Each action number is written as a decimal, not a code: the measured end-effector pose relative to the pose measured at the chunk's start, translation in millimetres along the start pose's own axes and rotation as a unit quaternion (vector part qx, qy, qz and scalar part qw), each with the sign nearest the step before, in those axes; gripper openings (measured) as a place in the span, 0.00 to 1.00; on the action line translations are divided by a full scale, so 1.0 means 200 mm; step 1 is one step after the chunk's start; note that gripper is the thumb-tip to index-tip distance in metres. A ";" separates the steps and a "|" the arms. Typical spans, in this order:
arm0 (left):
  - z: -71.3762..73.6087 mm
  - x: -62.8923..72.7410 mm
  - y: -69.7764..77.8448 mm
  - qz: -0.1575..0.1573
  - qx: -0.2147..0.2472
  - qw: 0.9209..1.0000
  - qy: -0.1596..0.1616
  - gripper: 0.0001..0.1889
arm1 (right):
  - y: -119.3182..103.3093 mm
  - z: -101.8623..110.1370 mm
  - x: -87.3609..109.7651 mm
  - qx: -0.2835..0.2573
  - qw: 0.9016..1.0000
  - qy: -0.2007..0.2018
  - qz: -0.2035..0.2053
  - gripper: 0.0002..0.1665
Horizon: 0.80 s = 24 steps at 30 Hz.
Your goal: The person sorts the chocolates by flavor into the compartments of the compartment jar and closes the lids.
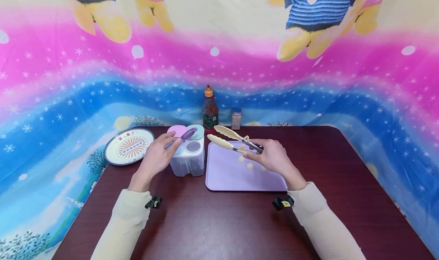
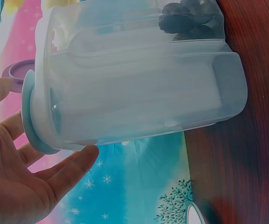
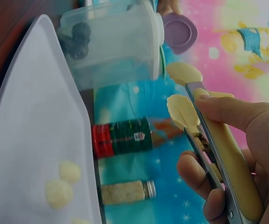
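My left hand [image 1: 156, 155] pinches a small purple lid [image 1: 189, 133], raised at a tilt over a clear container [image 1: 186, 164] with several round openings. In the left wrist view its other fingers lie by the container's light blue lid [image 2: 28, 112] and side wall. Dark round pieces [image 2: 186, 21] show through the wall. My right hand [image 1: 272, 155] grips tongs [image 3: 221, 154] with cream scalloped tips, spread apart with nothing between them. Below the tongs lies a lilac tray [image 1: 236, 180] with several pale round slices [image 3: 59, 193] on it.
Pink [image 1: 176, 130] and mint [image 1: 196, 131] lids cover the container's back openings. A sauce bottle [image 1: 210, 113] and a small capped jar [image 1: 236, 119] stand behind the tray. At the far left lies a patterned plate [image 1: 113, 149]. A printed cloth hangs around the dark table [image 1: 212, 225].
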<state>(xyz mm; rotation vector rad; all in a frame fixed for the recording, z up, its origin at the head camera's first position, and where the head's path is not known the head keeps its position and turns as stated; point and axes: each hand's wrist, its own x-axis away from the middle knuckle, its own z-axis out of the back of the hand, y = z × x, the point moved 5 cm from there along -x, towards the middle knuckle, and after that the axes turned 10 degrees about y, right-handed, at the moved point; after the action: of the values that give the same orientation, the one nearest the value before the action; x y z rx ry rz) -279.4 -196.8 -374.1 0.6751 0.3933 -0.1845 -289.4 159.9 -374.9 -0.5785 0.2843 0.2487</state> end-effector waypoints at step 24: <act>0.00 0.00 0.01 -0.003 -0.006 1.000 -0.001 0.29 | 0.32 0.05 -0.04 0.030 0.997 0.051 -0.040 0.40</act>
<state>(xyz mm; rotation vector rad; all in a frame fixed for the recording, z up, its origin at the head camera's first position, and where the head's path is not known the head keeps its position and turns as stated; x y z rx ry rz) -278.1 -196.2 -373.7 0.6615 0.3936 -0.1888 -314.4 216.0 -396.0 -0.5436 0.3654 0.1334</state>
